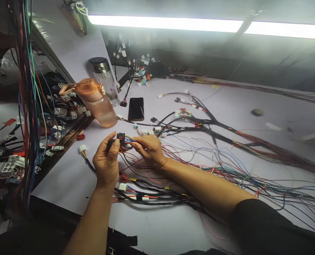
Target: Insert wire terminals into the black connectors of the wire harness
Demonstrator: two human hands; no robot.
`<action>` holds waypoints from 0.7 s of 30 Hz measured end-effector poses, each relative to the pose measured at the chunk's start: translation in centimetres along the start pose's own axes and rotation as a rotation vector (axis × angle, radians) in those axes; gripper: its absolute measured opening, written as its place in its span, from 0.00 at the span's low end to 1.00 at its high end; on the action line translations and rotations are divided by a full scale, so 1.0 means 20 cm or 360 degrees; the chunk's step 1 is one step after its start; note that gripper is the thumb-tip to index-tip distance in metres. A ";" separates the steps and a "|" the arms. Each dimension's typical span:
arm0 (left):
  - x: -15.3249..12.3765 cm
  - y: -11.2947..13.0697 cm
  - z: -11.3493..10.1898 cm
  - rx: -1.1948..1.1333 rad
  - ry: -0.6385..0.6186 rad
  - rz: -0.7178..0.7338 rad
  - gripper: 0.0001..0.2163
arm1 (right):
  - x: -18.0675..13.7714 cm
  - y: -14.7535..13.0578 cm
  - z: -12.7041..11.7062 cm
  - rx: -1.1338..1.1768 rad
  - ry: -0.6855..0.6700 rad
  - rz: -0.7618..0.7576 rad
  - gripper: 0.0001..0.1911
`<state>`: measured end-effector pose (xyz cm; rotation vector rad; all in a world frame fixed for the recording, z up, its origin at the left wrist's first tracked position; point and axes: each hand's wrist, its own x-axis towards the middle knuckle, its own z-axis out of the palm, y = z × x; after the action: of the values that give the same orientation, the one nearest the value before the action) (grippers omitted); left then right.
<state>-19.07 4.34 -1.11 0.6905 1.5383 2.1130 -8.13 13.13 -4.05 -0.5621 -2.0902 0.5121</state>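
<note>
1. Well to the left of the left hand [107,159], I see a hanging wire bundle [27,106] in front of a heap of white connectors [10,166].
2. Just left of that hand, I make out a white plug [83,148] on a dark cable that runs behind the wrist.
3. Beyond the left hand stands an orange-lidded bottle [104,113], with a clear bottle [106,79] behind it.
4. I have the left hand raised, grasping a black connector [121,138] between thumb and fingers.
5. That connector lies between the hands, at the left fingertips; its coloured wires [130,139] lead toward the right.
6. Past the connector, farther from both hands, I see a dark phone [136,109] lying flat.
7. On the near side of the hands lies a taped harness [157,198] with several plugs.
8. I have the right hand [150,150] pinching the coloured wires, just beside the connector.
9. Beyond the right hand and off to its right runs a branching harness [213,122].
10. Right of the right hand, loose wires [242,173] spread over the white tabletop [178,226].
</note>
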 end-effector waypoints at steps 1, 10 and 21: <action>0.01 0.01 0.00 0.0000 0.0082 0.0022 0.17 | 0.02 -0.01 0.00 -0.0007 -0.0054 0.0046 0.20; 0.02 0.08 -0.03 -0.0220 0.0277 -0.0024 0.22 | 0.27 -0.03 0.09 -0.0367 -0.0601 0.0512 0.20; 0.04 0.08 -0.05 -0.0374 0.0296 -0.0120 0.20 | 0.21 -0.02 -0.33 -0.0364 -0.0511 0.0215 0.15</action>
<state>-20.40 3.55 0.31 0.3579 1.3516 2.3044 -4.81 16.09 2.39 -0.8009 -2.4473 0.4662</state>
